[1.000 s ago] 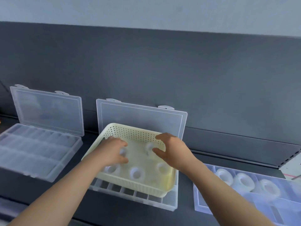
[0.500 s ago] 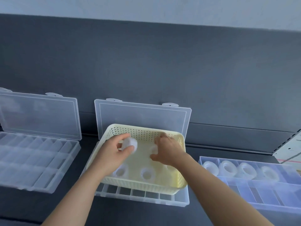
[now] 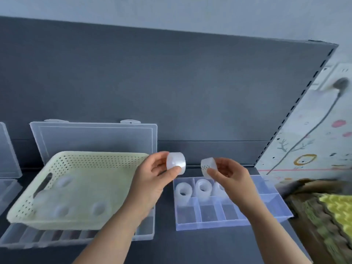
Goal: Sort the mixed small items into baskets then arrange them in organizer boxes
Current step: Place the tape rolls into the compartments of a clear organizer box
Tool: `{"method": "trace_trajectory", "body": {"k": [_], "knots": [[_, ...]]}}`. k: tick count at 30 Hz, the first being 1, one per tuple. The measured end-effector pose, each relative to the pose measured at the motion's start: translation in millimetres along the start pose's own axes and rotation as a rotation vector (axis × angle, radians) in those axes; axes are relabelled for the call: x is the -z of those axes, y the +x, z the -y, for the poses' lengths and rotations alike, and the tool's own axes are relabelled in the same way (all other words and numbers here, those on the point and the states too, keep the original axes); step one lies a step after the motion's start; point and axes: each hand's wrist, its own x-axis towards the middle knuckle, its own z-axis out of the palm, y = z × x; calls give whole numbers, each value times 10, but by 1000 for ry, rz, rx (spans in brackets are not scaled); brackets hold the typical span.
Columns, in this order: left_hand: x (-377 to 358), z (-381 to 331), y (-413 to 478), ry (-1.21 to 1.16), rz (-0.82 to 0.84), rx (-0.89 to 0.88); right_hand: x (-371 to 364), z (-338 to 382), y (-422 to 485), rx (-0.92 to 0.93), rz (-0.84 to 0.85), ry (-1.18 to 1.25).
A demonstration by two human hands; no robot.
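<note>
Grey shelf (image 3: 165,250): rolls (image 3: 176,163) (image 3: 208,167) in both hands (image 3: 152,180) (image 3: 231,178)

The left hand (image 3: 152,180) pinches one white roll (image 3: 176,162), the right hand (image 3: 230,178) another roll (image 3: 208,166), beside the yellow basket (image 3: 95,155).

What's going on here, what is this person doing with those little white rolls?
A person appears to be moving white rolls from the yellow basket to the blue organizer box. The left hand pinches one roll and the right hand pinches a second roll, both in the air between basket and box. Several loose rolls lie in the basket, which sits on a clear organizer box with its lid open. At least two stored rolls stand in the blue box's back row.
</note>
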Motion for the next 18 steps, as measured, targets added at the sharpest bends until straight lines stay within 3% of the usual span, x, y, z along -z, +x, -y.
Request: {"method": "trace_trajectory", "body": {"k": [9, 18], "knots": [[-1861, 526, 434, 455, 307, -88, 1456, -707, 47, -83, -295, -69], [-2694, 987, 753, 856, 438, -163, 2054, -1135, 130, -104, -336, -34]]}}
